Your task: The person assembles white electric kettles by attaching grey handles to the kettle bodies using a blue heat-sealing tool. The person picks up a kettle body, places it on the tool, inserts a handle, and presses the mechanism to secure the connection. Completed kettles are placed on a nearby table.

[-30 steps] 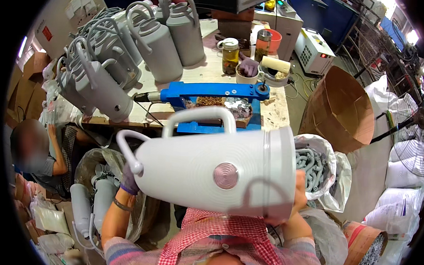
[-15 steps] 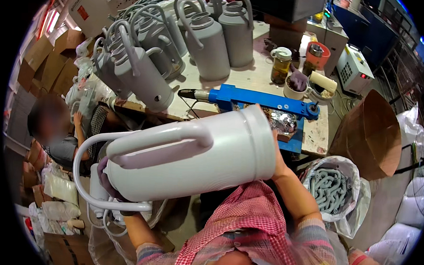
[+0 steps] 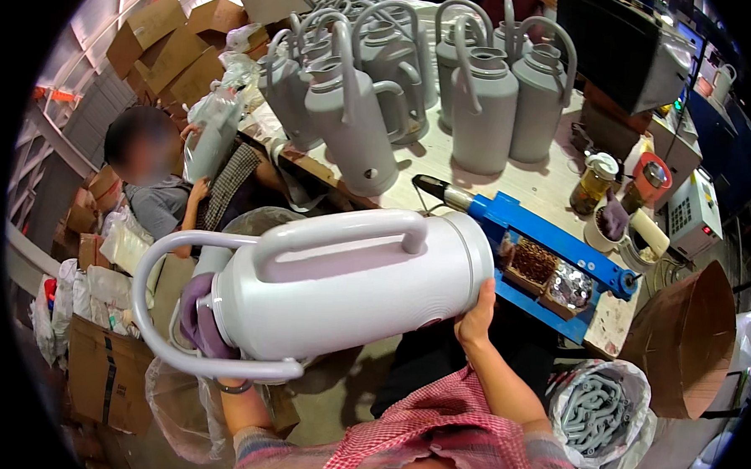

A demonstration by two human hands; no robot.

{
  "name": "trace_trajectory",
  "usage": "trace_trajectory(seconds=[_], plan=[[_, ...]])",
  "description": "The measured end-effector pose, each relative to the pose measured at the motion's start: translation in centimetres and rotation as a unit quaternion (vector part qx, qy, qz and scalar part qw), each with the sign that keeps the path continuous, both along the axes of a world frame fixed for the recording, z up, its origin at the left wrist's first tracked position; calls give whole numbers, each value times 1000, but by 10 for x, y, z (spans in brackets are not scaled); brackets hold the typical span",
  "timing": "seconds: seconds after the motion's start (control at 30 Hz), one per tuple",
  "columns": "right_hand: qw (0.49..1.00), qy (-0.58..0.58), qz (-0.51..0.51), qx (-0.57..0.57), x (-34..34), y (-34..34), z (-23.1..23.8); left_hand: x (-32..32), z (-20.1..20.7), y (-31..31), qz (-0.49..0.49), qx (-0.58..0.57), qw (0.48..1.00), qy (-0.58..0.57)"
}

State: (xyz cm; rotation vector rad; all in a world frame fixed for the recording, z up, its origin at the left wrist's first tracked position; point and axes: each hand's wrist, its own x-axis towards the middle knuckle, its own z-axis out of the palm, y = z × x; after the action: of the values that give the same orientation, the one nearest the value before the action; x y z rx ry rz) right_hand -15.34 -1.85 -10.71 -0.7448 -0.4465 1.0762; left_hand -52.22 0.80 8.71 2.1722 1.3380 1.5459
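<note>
Jug (image 3: 347, 304) rolled, so handle (image 3: 334, 233) faces up, left hand (image 3: 193, 309) gripping it at 9 o'clock, right hand (image 3: 477, 319) at 3

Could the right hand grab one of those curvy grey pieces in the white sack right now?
Probably not yet: the right hand is holding one end of the pale jug. Otherwise the way looks free: the white sack is open, and the curvy grey pieces show.

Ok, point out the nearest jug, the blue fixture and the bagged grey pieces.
Nearest jug (image 3: 364, 299): head view, side of its body.
Blue fixture (image 3: 558, 246): head view, its long upper arm.
Bagged grey pieces (image 3: 595, 414): head view, middle of the pile.
</note>
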Motion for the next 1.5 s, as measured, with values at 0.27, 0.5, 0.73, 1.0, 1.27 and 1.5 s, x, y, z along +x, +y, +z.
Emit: trace_trajectory(seconds=[0.27, 0.5, 0.73, 1.0, 1.27, 1.5], plan=[[948, 27, 317, 11, 5, 65, 65, -42, 16, -18, 118, 71, 990, 4], [949, 28, 307, 61, 9, 70, 126, -21, -3, -12, 160, 116, 979, 46], [945, -201, 213, 142, 14, 48, 81, -23, -8, 10, 153, 94, 983, 43], [948, 85, 261, -163, -42, 93, 29, 45, 63, 28, -51, 394, 892, 217], [719, -470, 494, -133, -103, 101, -58, 66, 143, 58, -409, 178, 855, 263], [910, -388, 148, -8, 47, 139, 100, 95, 133, 169, -212, 169, 910, 314]])
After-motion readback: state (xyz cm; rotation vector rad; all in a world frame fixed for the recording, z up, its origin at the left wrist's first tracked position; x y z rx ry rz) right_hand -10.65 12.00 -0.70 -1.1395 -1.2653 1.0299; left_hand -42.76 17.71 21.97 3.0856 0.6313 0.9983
